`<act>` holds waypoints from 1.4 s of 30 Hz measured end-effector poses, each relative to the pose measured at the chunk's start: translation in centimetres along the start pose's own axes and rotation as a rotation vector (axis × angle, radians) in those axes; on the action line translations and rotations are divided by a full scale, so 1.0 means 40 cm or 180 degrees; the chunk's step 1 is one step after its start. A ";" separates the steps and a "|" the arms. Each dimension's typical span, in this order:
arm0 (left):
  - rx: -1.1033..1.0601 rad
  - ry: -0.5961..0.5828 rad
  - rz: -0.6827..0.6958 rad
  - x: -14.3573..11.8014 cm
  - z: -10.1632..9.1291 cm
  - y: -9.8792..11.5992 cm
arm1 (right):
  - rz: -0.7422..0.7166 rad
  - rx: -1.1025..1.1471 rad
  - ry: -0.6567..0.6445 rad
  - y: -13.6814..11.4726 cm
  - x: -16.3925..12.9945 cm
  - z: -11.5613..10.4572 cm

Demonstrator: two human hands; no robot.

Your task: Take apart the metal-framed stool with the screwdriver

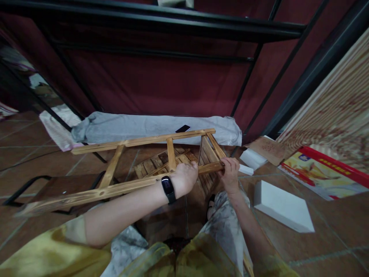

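A ladder-like wooden frame with two long rails and several crosspieces lies slanted across my lap, reaching far to the left. My left hand, with a black band at the wrist, is closed around its near rail. At the right end corner my right hand has its fingers closed on the rail end, beside a small dark spot that I cannot make out. Slatted wooden panels show below and through the frame, partly hidden by it.
Behind the frame, a grey cloth-covered ledge bears a black phone. White boxes, a piece of cardboard and a red-and-yellow box lie on the tiled floor at right. A dark metal-framed chair stands at left.
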State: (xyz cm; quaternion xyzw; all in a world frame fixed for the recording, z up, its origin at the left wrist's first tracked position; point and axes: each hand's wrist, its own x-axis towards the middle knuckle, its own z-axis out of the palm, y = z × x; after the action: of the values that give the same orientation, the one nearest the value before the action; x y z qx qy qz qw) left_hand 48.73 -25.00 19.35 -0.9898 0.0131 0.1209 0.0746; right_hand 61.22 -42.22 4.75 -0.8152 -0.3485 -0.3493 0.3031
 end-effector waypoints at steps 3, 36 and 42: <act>-0.0107 0.0020 -0.0023 -0.005 -0.013 -0.001 | 0.0033 0.0044 0.0014 -0.001 0.002 -0.008; 0.0368 -0.0030 -0.0049 -0.005 -0.018 0.004 | 0.0414 0.0657 0.0140 -0.048 0.023 -0.045; 0.0491 -0.0032 -0.0025 0.010 -0.019 0.001 | 0.0973 0.0776 0.0452 -0.041 -0.007 -0.023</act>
State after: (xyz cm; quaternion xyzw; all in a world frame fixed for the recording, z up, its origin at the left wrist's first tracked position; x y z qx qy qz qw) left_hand 49.29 -25.16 19.99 -0.9805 0.0182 0.1241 0.1511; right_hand 59.47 -42.07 5.48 -0.7893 -0.2383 -0.3111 0.4728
